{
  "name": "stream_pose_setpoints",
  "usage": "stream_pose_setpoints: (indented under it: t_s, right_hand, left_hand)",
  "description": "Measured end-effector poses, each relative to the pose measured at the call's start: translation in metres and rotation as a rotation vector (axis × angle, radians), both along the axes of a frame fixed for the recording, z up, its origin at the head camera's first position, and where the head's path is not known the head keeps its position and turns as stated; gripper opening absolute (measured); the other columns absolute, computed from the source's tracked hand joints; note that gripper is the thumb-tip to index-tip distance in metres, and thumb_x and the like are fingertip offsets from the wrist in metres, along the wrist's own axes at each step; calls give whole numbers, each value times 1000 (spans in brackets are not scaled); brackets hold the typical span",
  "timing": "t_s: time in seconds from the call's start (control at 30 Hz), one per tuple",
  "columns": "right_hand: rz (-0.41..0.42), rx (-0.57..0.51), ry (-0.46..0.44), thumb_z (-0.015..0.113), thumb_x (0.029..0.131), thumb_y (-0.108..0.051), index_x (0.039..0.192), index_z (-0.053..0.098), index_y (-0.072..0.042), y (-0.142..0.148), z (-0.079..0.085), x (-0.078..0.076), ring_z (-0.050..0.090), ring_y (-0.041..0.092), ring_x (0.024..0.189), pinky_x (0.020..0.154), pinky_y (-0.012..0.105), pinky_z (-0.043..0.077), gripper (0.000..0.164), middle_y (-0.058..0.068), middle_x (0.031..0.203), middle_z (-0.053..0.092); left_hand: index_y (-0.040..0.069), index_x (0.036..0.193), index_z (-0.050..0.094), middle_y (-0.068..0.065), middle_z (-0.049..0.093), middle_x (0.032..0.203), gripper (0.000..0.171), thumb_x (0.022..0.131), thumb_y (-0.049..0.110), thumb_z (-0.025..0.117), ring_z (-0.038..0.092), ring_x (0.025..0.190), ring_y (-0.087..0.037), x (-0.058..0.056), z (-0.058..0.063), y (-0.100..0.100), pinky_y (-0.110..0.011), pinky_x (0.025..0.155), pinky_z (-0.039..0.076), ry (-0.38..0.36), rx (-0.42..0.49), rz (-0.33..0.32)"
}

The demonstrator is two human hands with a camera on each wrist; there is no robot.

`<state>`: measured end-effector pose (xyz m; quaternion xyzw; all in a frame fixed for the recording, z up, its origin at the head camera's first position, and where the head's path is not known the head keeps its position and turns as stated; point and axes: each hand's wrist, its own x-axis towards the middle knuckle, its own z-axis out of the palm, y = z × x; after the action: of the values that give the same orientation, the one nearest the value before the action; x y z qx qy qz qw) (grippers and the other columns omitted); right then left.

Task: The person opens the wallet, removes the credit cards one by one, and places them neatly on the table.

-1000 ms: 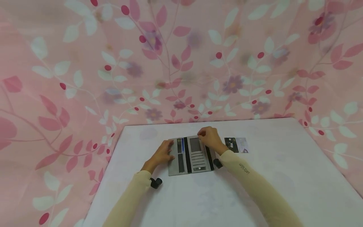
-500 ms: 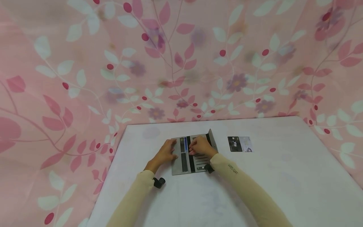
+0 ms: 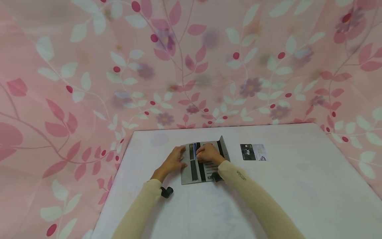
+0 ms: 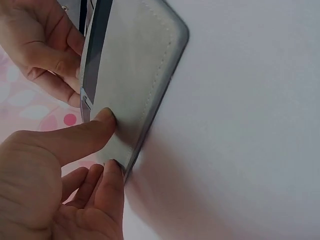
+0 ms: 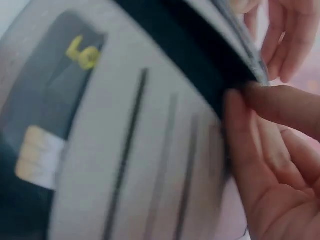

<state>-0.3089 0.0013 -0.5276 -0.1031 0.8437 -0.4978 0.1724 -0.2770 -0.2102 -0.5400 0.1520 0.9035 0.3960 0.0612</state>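
An open grey wallet (image 3: 185,174) lies on the white table, with dark bands and a row of slots. My left hand (image 3: 172,161) holds its left edge; in the left wrist view, the thumb presses the grey face and the fingers lie beneath. My right hand (image 3: 208,154) reaches over the middle of the wallet. Its thumb and fingertips pinch at a blue-edged card (image 3: 195,148) in the left panel, and the fingers cover part of that card. In the right wrist view, a dark card with a chip (image 5: 42,155) sits at the slotted panel.
To the right of the wallet, a black "Vip" card (image 3: 248,152) lies beside a pale card (image 3: 260,152). The wallet's right flap (image 3: 223,147) stands partly raised. Behind the white table (image 3: 298,179) hangs a pink floral cloth (image 3: 191,66).
My right hand has moved left from the wallet's upper right part to the blue-edged card. The right flap shows raised since then. My left hand keeps its hold on the wallet.
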Motion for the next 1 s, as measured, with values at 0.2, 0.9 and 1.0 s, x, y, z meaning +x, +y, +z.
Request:
stream_pose_setpoints:
  t_s: [0.2,0.9,1.0]
  right_hand:
    - [-56,30,114,74,77,-5,89,78,-6,-3,-10,1,66,12,67,62,28,57,13,2,79,72]
    - [-149,-114,-95,73,79,4,90,76,4,-6,-5,7,69,19,59,57,30,60,11,14,83,71]
    - [-155,-156,-127,71,80,6,92,74,6,-1,-5,7,70,23,60,57,33,60,13,15,79,69]
  left_hand:
    - [-3,145,35,-18,41,140,84,74,-5,81,42,129,-29,0,0,-3,-37,106,42,-32,29,12]
    - [-3,146,34,-20,40,140,85,75,-6,80,43,129,-32,3,7,-1,-38,104,44,-51,41,16]
    - [-2,146,34,-19,40,140,86,75,-6,81,43,129,-31,3,5,0,-38,104,44,-62,33,27]
